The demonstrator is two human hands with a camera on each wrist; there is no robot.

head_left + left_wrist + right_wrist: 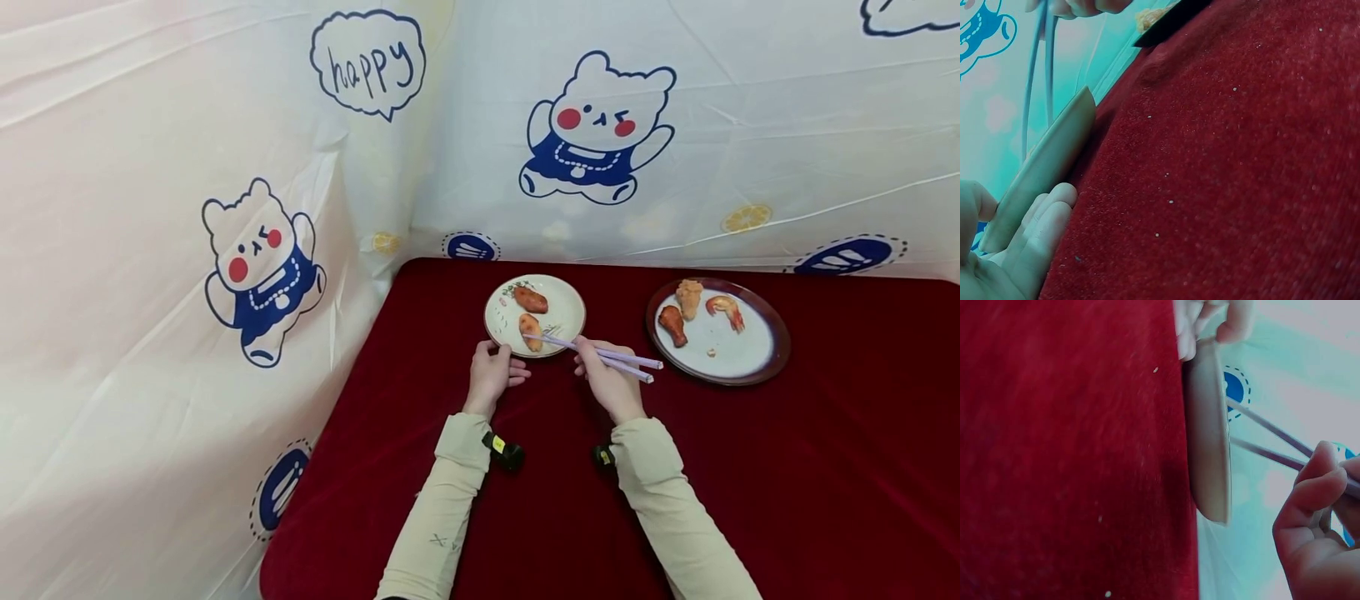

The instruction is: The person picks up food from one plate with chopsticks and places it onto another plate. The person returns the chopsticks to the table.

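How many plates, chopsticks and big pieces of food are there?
Plates: 2 (small plate, brown-rimmed plate)
Chopsticks: 2
Big food pieces: 5 (darker oval piece, lighter oval piece, drumstick, crusty fried piece, shrimp)
Total: 9

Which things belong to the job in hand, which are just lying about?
In the job:
left hand
small plate
right hand
chopsticks
nearer food piece
farther food piece, likely

Apparently lying about:
dark-rimmed plate
drumstick
shrimp
fried piece
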